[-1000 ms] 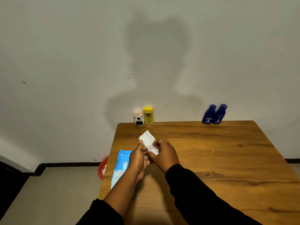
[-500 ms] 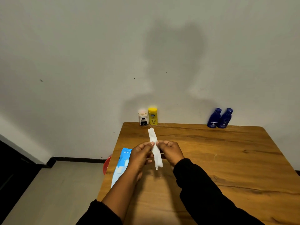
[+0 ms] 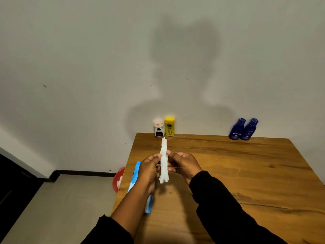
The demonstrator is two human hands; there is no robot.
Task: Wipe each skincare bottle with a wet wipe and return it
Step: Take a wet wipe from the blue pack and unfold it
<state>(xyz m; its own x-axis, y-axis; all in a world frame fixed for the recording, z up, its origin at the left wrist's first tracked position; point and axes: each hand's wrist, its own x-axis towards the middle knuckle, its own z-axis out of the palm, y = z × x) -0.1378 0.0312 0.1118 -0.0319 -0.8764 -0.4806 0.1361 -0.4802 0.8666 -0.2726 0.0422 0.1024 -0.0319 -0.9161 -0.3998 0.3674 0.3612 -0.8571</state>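
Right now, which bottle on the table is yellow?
The yellow bottle, standing at the back by the wall beside the white jar. The two blue bottles stand far off to the right.

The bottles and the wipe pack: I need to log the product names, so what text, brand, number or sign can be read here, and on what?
Nothing can be read here.
White jar: dark label, print too small and blurred.
Yellow bottle: dark oval logo and pale print, blurred.
Two blue bottles: small white marks and lines, too small.
Blue wipe pack: largely hidden by the left hand; no legible text.
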